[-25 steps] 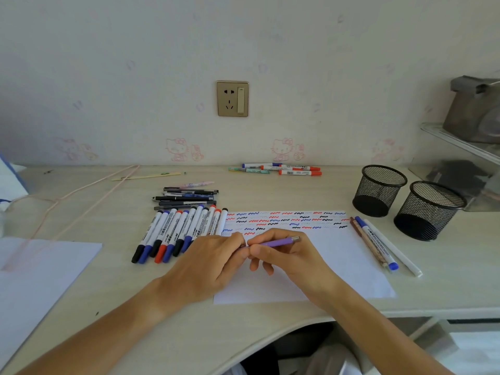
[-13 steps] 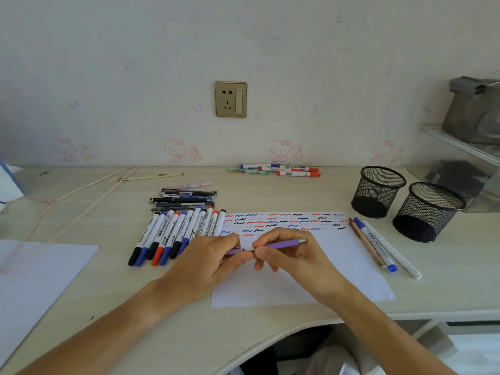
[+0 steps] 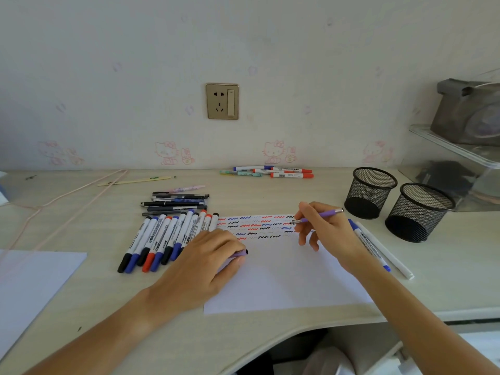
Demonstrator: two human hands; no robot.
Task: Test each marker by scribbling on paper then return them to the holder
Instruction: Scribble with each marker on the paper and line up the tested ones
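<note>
My right hand [image 3: 326, 231] grips a slim purple pen [image 3: 322, 214], its tip down on the white paper [image 3: 284, 277] at the right end of the rows of red, blue and black squiggles [image 3: 257, 226]. My left hand [image 3: 200, 261] rests on the paper's left part and holds the pen's purple cap [image 3: 239, 254]. A row of several white markers [image 3: 165, 239] with black, blue and red caps lies left of the paper. Two black mesh holders [image 3: 370, 192] [image 3: 419, 212] stand at the right.
Several dark pens [image 3: 176, 203] lie behind the marker row. More markers [image 3: 273, 172] lie by the wall. A blue-capped marker and a white pen [image 3: 378, 247] lie right of the paper. Another sheet [image 3: 29, 285] sits at the left, a clear shelf [image 3: 457, 147] at far right.
The two hands pulled the purple pen's cap off. My right hand carried the pen up and right to the squiggle rows; my left hand stayed low on the paper with the cap.
</note>
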